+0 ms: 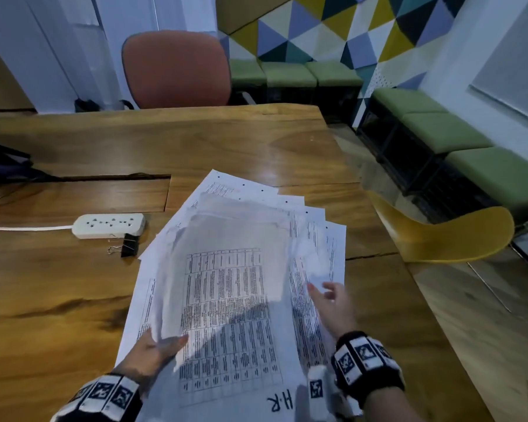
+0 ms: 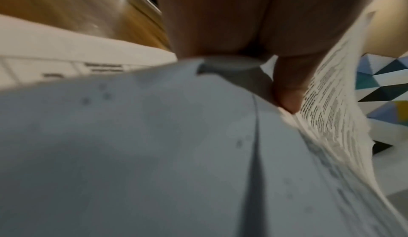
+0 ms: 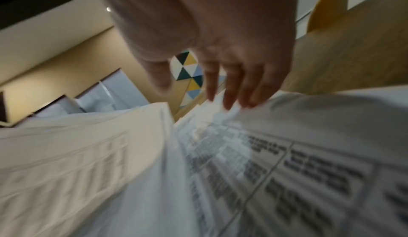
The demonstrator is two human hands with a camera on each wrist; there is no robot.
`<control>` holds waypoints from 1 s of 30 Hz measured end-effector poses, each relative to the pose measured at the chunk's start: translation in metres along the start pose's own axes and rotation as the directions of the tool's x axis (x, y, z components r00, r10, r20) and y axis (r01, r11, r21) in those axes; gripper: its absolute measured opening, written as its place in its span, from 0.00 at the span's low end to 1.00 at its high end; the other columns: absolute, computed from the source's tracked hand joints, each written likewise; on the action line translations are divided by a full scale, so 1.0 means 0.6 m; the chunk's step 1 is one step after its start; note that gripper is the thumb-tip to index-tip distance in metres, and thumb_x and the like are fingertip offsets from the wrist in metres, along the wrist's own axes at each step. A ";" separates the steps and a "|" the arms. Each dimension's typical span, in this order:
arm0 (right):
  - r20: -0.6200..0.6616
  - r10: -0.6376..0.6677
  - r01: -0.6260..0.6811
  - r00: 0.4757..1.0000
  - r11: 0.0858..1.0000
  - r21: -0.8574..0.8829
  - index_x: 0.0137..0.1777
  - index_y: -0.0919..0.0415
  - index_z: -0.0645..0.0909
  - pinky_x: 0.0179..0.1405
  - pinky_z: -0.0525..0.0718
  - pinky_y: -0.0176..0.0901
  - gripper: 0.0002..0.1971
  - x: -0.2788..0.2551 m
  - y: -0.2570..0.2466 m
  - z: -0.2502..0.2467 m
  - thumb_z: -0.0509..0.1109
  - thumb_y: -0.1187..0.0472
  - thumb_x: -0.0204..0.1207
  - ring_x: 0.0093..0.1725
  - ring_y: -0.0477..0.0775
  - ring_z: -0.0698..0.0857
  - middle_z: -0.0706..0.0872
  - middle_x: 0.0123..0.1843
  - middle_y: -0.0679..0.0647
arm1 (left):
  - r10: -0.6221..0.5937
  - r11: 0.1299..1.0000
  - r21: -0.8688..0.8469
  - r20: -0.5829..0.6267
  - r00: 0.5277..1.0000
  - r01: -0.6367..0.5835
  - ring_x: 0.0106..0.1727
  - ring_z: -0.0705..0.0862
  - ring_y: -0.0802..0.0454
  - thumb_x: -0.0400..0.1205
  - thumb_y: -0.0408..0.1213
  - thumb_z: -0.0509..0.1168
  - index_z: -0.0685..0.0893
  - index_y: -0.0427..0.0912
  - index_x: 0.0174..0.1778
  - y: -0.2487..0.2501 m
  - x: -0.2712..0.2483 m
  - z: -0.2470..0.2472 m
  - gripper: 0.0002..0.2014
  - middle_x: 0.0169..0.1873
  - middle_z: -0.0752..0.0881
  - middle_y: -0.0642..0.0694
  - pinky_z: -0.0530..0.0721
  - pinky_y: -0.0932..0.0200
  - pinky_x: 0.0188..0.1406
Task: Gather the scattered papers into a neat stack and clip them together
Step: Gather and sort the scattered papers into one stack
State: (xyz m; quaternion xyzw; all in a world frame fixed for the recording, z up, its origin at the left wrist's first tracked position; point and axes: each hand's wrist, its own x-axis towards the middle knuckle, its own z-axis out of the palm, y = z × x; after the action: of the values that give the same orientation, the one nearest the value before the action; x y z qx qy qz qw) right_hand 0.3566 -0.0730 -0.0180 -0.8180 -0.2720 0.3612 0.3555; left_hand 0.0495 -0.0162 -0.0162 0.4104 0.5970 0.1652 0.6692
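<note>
I read handwritten "H.R" upside down on near edge of top paper [image 1: 235, 300]. Printed table text on papers too blurred for me to read. Nothing else legible.

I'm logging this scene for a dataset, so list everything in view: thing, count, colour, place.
papers: several, white and printed, fanned on the table's near middle
binder clip: one, black, left of the papers, beside the power strip
power strip: one, white, left on the table
table: one, brown wood
office chair: one, orange-red, behind the table
yellow chair: one, right of the table
green cushions: several, along the wall
left hand: grips the top sheets' near-left edge
right hand: fingers spread over the right sheets
</note>
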 end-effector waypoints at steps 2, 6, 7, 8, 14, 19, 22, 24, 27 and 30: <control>-0.135 0.045 -0.070 0.990 0.980 -0.188 0.64 0.59 0.71 0.66 0.77 0.60 0.29 0.024 0.007 -0.005 0.73 0.46 0.67 0.62 0.61 0.77 0.76 0.62 0.59 | 0.033 0.999 -0.038 -0.012 0.999 -0.033 0.42 0.80 0.48 0.65 0.39 0.77 0.81 0.32 0.46 -0.001 -0.001 0.007 0.19 0.36 0.91 0.44 0.77 0.67 0.40; 0.018 0.051 -0.046 0.999 0.972 -0.230 0.56 0.60 0.70 0.49 0.79 0.43 0.18 0.020 -0.005 0.010 0.72 0.57 0.71 0.50 0.56 0.81 0.79 0.49 0.54 | 0.038 0.999 -0.035 -0.087 0.996 -0.041 0.52 0.76 0.42 0.75 0.23 0.67 0.73 0.36 0.40 -0.017 0.016 -0.001 0.08 0.58 0.81 0.29 0.72 0.49 0.54; 0.038 0.028 -0.017 0.999 0.970 -0.244 0.54 0.60 0.71 0.45 0.77 0.42 0.14 0.016 -0.006 0.017 0.71 0.59 0.72 0.47 0.55 0.80 0.80 0.45 0.52 | 0.021 0.997 -0.071 -0.080 0.997 -0.027 0.52 0.76 0.43 0.75 0.25 0.68 0.72 0.34 0.40 -0.019 0.017 -0.001 0.10 0.55 0.81 0.34 0.70 0.50 0.55; 0.049 0.004 0.009 0.999 0.965 -0.263 0.50 0.60 0.72 0.40 0.76 0.41 0.10 0.010 -0.007 0.023 0.69 0.60 0.73 0.44 0.54 0.79 0.79 0.41 0.51 | -0.008 0.995 -0.099 -0.081 0.997 -0.001 0.53 0.76 0.44 0.73 0.30 0.72 0.71 0.31 0.43 -0.024 0.025 -0.004 0.14 0.52 0.80 0.38 0.69 0.52 0.56; -0.002 0.005 -0.005 1.000 0.969 -0.248 0.47 0.57 0.74 0.41 0.80 0.43 0.07 -0.001 -0.003 0.032 0.69 0.59 0.71 0.45 0.56 0.82 0.80 0.45 0.54 | -0.043 0.998 0.041 -0.121 0.992 0.048 0.47 0.80 0.42 0.52 0.50 0.76 0.71 0.29 0.56 -0.020 0.030 0.002 0.42 0.45 0.82 0.37 0.75 0.48 0.53; -0.087 0.106 -0.118 0.991 0.981 -0.152 0.65 0.62 0.71 0.58 0.79 0.47 0.25 0.013 -0.012 0.019 0.73 0.59 0.70 0.57 0.60 0.81 0.79 0.61 0.59 | -0.055 0.994 0.085 -0.084 0.995 0.062 0.43 0.79 0.47 0.56 0.49 0.70 0.67 0.26 0.69 -0.003 0.025 0.022 0.47 0.43 0.81 0.40 0.69 0.56 0.35; 0.050 0.103 -0.098 0.993 0.991 -0.094 0.52 0.60 0.80 0.50 0.81 0.44 0.11 0.016 -0.013 0.022 0.71 0.60 0.72 0.48 0.57 0.84 0.87 0.48 0.56 | -0.057 0.994 0.084 -0.083 0.995 0.064 0.54 0.77 0.47 0.53 0.58 0.70 0.61 0.29 0.75 0.003 0.020 0.026 0.58 0.64 0.79 0.35 0.68 0.59 0.51; 0.032 0.079 -0.078 0.996 0.996 -0.047 0.46 0.57 0.83 0.51 0.84 0.48 0.04 0.015 -0.008 0.025 0.70 0.60 0.73 0.46 0.57 0.86 0.88 0.44 0.54 | -0.040 0.995 0.092 -0.070 0.997 0.046 0.48 0.80 0.53 0.45 0.64 0.70 0.67 0.30 0.72 -0.004 0.023 0.020 0.61 0.56 0.84 0.42 0.72 0.64 0.43; -0.091 0.034 -0.032 0.995 0.999 0.020 0.42 0.54 0.79 0.52 0.86 0.57 0.04 0.019 -0.008 0.012 0.66 0.63 0.75 0.46 0.58 0.85 0.87 0.44 0.55 | -0.039 0.996 0.079 -0.081 0.996 0.046 0.44 0.81 0.50 0.47 0.58 0.76 0.74 0.30 0.62 -0.005 0.022 0.015 0.51 0.55 0.84 0.37 0.73 0.60 0.37; -0.167 -0.119 0.104 0.979 0.990 -0.097 0.49 0.57 0.78 0.51 0.84 0.53 0.05 0.017 -0.020 -0.009 0.63 0.66 0.76 0.49 0.61 0.84 0.86 0.48 0.56 | -0.021 0.999 0.026 -0.048 0.999 0.023 0.37 0.77 0.50 0.71 0.41 0.74 0.70 0.28 0.60 -0.009 0.030 0.021 0.29 0.39 0.80 0.43 0.71 0.60 0.29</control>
State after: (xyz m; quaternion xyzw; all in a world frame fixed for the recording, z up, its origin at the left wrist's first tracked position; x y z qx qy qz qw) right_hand 0.3645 -0.0606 -0.0102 -0.8444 -0.3013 0.2563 0.3613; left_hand 0.0639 -0.0113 -0.0329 0.4087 0.6193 0.1596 0.6511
